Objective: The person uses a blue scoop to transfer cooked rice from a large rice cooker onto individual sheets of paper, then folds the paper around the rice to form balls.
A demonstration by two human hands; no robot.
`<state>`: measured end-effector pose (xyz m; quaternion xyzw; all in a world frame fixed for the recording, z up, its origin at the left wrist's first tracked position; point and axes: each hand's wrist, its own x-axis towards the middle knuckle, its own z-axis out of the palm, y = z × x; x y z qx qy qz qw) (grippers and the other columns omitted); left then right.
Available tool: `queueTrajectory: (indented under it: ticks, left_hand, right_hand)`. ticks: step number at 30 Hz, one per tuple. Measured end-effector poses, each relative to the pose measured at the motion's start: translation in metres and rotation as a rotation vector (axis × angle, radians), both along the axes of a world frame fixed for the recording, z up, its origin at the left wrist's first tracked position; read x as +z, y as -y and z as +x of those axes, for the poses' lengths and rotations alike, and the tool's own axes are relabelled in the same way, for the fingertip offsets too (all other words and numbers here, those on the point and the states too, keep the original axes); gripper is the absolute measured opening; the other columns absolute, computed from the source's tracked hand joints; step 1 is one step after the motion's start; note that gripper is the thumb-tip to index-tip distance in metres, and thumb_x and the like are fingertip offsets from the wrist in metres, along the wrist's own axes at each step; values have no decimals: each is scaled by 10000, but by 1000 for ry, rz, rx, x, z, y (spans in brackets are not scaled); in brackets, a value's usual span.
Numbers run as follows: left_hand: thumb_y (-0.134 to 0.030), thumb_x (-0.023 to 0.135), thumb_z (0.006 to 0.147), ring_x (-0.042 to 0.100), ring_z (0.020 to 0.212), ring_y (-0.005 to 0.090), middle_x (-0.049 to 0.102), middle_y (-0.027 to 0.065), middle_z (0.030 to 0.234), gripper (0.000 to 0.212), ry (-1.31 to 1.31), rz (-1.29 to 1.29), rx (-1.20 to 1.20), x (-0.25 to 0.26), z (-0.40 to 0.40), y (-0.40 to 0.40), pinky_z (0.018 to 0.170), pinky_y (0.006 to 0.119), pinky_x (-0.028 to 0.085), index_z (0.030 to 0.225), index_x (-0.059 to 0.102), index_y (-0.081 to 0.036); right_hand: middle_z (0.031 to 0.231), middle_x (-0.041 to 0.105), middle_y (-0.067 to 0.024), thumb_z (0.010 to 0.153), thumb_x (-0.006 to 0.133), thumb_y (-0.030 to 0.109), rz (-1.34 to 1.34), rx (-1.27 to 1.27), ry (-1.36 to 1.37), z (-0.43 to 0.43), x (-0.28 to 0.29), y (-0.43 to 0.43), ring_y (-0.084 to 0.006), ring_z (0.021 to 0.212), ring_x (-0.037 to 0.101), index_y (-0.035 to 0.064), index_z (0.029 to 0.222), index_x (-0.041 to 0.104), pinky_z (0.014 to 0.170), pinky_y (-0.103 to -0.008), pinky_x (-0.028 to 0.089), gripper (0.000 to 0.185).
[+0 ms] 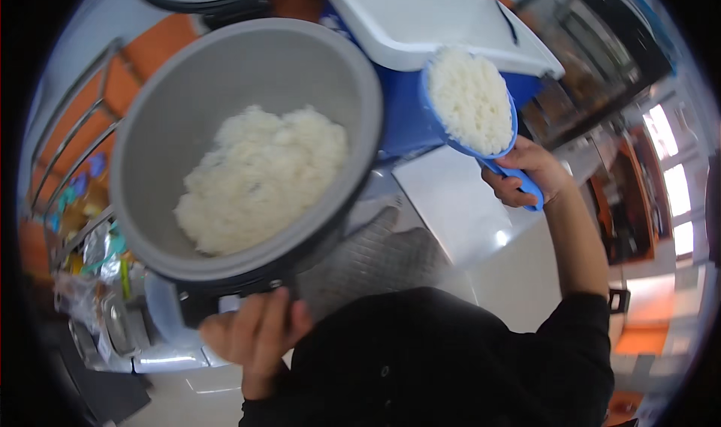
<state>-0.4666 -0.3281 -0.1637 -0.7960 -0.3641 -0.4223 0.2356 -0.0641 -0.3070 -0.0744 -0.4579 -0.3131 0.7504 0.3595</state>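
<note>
My right hand (pixel 529 170) grips the handle of a blue plastic scoop (pixel 513 120) heaped with cooked white rice (pixel 468 100). This scoop is held up to the right of a large rice cooker pot (pixel 270 66). Inside the grey pot lies a mound of white rice (pixel 265 179), with bare inner wall around it. My left hand (pixel 262 325) is at the dark front of the cooker, its fingertips against or just before the panel below the rim. Blur leaves it unclear whether those fingers grip anything.
A grey quilted oven mitt (pixel 383 252) lies beside the cooker, near a white flat sheet or board (pixel 450 201). Behind stands a blue cooler box (pixel 405 111) with a white lid (pixel 428 16). Metal rack rails (pixel 79 123) and metal containers (pixel 115 320) are at left.
</note>
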Motion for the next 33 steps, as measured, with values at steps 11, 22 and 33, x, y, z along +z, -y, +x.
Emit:
queueTrajectory:
  ticks: [11,22,33]
  left_hand:
    - [-346,517,895,442,661,185,473,17,757,241,28,528,-300,-28,25,-1,621,348,327,841,605,-128]
    - [93,495,771,599,1013,325,634,151,1040,345,204,-1020,-625,-156,274,-59,905,384,461,1079,617,-5]
    - [93,521,866,609,1062,246,626,137,1164,377,-31,-1313,-905,-229,417,-171,915,342,488,1198,609,-61]
  right_hand:
    - [654,469,-22,933,548,151,-94,-426,786,140,-214,92,-110,440,451,65,1453,375,407,-280,410,554]
    - [916,644,-234,845,603,27,502,-91,1372,136,-254,82,-367,775,644,255,1507,300,717,-430,508,763]
    - [807,653,-266,941,566,198,368,-45,1268,143,-248,74,-428,742,651,290,1482,337,687,-485,512,594]
